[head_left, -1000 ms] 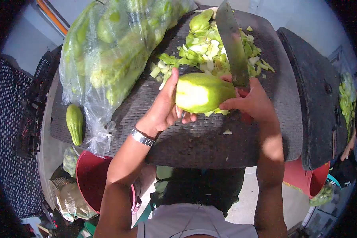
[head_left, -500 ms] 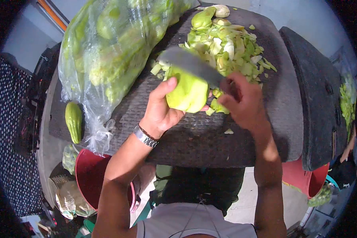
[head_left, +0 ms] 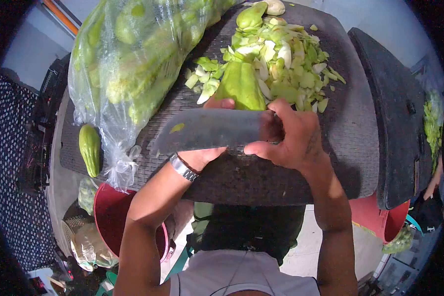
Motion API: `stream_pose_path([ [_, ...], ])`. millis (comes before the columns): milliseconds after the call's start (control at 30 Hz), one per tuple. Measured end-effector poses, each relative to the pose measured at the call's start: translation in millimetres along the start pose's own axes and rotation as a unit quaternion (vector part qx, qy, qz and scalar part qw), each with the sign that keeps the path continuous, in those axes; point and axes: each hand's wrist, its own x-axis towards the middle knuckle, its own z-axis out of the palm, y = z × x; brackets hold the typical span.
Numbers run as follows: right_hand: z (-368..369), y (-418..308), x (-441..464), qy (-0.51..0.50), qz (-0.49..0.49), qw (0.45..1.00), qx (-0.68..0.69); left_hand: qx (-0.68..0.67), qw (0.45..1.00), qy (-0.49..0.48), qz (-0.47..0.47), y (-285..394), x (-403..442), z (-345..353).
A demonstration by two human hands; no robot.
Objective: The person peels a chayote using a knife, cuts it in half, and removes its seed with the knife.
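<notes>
A pale green peeled chayote [head_left: 241,88] stands tilted in front of the peelings, with my left hand [head_left: 202,157] around its lower part. The knife hides most of that hand's fingers; a fingertip shows beside the chayote. My right hand [head_left: 298,135] is closed round the dark handle of a wide-bladed knife [head_left: 207,130]. Its blade lies crosswise between me and the chayote, pointing left, with a green scrap stuck on it. Beyond the chayote spreads a heap of green and white peelings [head_left: 296,69].
A clear plastic bag [head_left: 143,64] full of chayotes lies at the left of the dark textured table [head_left: 241,185]. One loose chayote [head_left: 89,150] is beside its knot. Red tubs [head_left: 108,209] stand below; a black board [head_left: 385,118] is at the right.
The knife has come from over the chayote's far side to its near side, towards me. The chayote has shifted slightly away and tilted, and more peelings lie on its left.
</notes>
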Motion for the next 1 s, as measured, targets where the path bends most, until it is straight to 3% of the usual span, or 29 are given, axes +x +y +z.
stream_pose_path([
  [133,1,1,-1,0.0,-0.001,1.0,0.006,-0.007,1.0,-0.014,0.012,5,5,-5],
  [200,2,2,-1,0.007,-0.011,1.0,0.007,-0.114,0.991,-0.021,-0.067,6,7,-6],
  [267,0,2,0,0.006,-0.023,1.0,0.002,-0.259,0.949,-0.028,-0.178,7,10,-5],
  [367,-9,13,5,-0.013,0.02,1.0,0.005,-0.496,0.813,-0.018,-0.304,9,15,-3],
  [433,-17,28,7,-0.012,0.058,0.998,-0.007,-0.677,0.654,0.012,-0.337,11,22,-3],
  [467,-20,37,9,-0.003,0.068,0.997,-0.024,-0.601,0.734,-0.029,-0.316,11,28,-6],
  [600,-23,39,12,-0.002,0.084,0.996,-0.04,-0.634,0.708,-0.066,-0.303,9,33,-8],
  [700,-18,22,10,-0.011,0.073,0.997,-0.01,-0.594,0.727,-0.025,-0.343,8,26,-8],
  [767,-19,18,10,-0.013,0.061,0.998,0.004,-0.734,0.594,-0.038,-0.327,8,18,3],
  [800,-23,17,10,-0.017,0.058,0.998,0.004,-0.726,0.591,-0.029,-0.35,9,17,5],
  [833,-25,18,10,-0.021,0.058,0.998,0.006,-0.689,0.634,-0.064,-0.345,6,18,4],
  [900,-35,56,15,-0.014,0.164,0.986,-0.041,-0.607,0.713,-0.138,-0.322,-3,26,-2],
  [1000,-54,81,10,0.014,0.265,0.959,-0.099,-0.632,0.699,-0.108,-0.316,8,37,-9],
])
